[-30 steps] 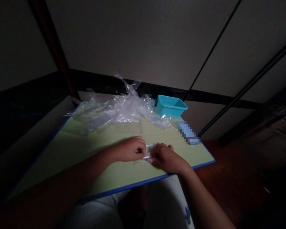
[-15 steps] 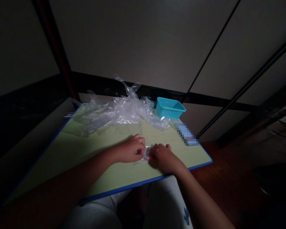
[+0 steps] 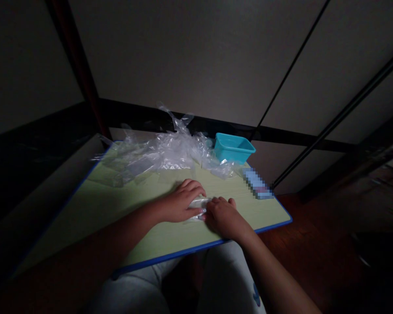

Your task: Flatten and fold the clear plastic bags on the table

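A small folded piece of clear plastic film (image 3: 199, 204) lies on the pale green tabletop between my two hands. My left hand (image 3: 185, 203) rests at its left side, with thumb and fingers apart and the film between them. From the right, my right hand (image 3: 223, 216) has its fingers curled down onto the film's other end, which is hidden under them. Beyond my hands spreads a loose heap of crumpled clear plastic (image 3: 177, 152), with thin finger-like pieces sticking up at the back.
A turquoise plastic basket (image 3: 234, 150) stands at the table's back right, against the plastic heap. Nearer the right edge lies a blurred-out flat light-blue object (image 3: 257, 184). The table (image 3: 144, 248) has a blue rim, and dark-framed panels (image 3: 183, 56) rise behind it.
My left hand has loosened from a pinch, and its fingers have spread along the film. My right hand stays almost in place on the film.
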{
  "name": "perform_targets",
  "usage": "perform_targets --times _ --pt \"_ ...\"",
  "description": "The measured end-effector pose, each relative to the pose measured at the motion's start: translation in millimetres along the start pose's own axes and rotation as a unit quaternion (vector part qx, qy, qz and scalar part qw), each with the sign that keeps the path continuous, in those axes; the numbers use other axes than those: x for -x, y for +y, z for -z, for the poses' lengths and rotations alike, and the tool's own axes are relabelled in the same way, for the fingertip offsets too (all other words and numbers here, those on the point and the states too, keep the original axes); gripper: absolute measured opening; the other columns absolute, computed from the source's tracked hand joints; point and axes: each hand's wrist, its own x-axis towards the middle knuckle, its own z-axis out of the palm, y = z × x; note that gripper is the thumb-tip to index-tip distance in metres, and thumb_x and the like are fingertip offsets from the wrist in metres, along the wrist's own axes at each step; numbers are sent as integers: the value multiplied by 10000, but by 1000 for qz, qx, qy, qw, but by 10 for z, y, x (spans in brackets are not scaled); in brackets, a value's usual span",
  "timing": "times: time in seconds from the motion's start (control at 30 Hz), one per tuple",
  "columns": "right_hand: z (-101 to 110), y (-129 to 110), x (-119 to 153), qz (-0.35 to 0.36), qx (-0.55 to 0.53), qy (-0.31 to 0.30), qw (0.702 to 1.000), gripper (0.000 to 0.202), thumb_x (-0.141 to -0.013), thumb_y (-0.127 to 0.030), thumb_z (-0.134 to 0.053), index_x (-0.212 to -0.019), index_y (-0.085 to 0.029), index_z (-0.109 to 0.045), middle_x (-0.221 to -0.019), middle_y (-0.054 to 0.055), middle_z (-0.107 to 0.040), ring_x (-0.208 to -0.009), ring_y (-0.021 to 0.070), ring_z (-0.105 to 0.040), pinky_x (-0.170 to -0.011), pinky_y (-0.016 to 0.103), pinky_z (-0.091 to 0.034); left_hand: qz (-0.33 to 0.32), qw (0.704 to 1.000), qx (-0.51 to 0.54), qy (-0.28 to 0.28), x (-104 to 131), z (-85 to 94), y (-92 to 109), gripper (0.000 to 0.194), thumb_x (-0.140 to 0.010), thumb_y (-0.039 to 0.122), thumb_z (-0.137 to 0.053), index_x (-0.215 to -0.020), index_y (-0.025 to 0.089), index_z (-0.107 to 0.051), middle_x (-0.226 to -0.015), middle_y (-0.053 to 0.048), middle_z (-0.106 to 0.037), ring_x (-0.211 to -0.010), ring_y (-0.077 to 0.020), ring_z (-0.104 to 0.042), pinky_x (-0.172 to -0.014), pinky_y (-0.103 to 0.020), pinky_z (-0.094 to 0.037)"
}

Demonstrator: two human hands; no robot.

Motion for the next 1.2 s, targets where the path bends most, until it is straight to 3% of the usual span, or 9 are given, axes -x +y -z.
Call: perform_targets --times 0.07,0.17,0.37,0.43,0.5,0.6,0.73,0.87,1.2 --pt "-9 0 5 -2 0 2 1000 212 -857 -337 -485 -919 -164 -591 -994 102 -610 -965 249 -496 -776 382 -279 20 999 -25 -23 11 -52 10 534 -801 415 -583 -1271 219 -421 -1371 -115 -357 -1296 -282 -238 -1045 -434 -242" --pt "-27 -5 4 -5 2 1 1000 212 -862 -340 -483 -914 -163 -587 -984 98 -609 -957 243 -493 -772 378 -274 54 994 -63 -65 25 -116 17 623 -854 415 -499 -1406 277 -245 -1513 -102 -123 -1378 -309 -44 -1068 -531 -129" --pt "-28 27 44 -2 -25 18 1000 215 -852 -381 -513 -856 -174 -571 -940 64 -598 -928 221 -487 -760 351 -278 75 987 -101 -102 29 -113 13 685 -861 328 -470 -1442 317 -107 -1530 -83 -5 -1379 -321 62 -1055 -581 -59" --pt "-44 45 119 -10 -60 59 996 226 -848 -405 -516 -845 -185 -563 -923 54 -591 -916 213 -485 -766 339 -287 71 987 -105 -103 29 -104 14 695 -862 335 -470 -1442 326 -87 -1528 -85 4 -1377 -322 70 -1050 -587 -63" --pt "-97 36 235 -61 -80 139 985 234 -861 -407 -488 -903 -189 -564 -954 71 -582 -937 224 -477 -796 352 -294 69 986 -108 -107 29 -105 14 697 -864 328 -467 -1443 324 -79 -1528 -86 4 -1376 -320 75 -1050 -587 -66" --pt "-241 -62 441 -121 -61 229 964 330 -879 -404 -436 -1098 -184 -550 -1161 136 -528 -1089 278 -423 -888 418 -273 66 985 -115 -113 28 -121 13 701 -861 290 -458 -1448 295 -75 -1527 -87 -6 -1377 -308 84 -1056 -575 -63" --pt "-418 -304 602 -71 -18 183 980 537 -884 -497 -384 -1379 -296 -339 -1473 83 -260 -1329 318 -191 -1022 554 -79 65 984 -122 -115 29 -153 -1 683 -866 276 -426 -1451 253 -76 -1526 -93 -16 -1381 -281 89 -1064 -560 -58" --pt "-431 -478 555 -92 0 134 987 607 -891 -554 -304 -1438 -313 -198 -1526 59 -80 -1378 316 -45 -1010 625 21 65 984 -126 -106 35 -181 -28 657 -877 286 -394 -1452 233 -81 -1526 -87 -31 -1383 -265 89 -1072 -543 -52" --pt "-379 -411 520 -118 9 110 987 588 -909 -555 -239 -1436 -296 -214 -1522 42 -57 -1385 296 4 -1011 654 5 67 985 -115 -111 26 -162 -11 665 -863 275 -400 -1451 223 -95 -1525 -82 -29 -1380 -271 94 -1077 -535 -63"
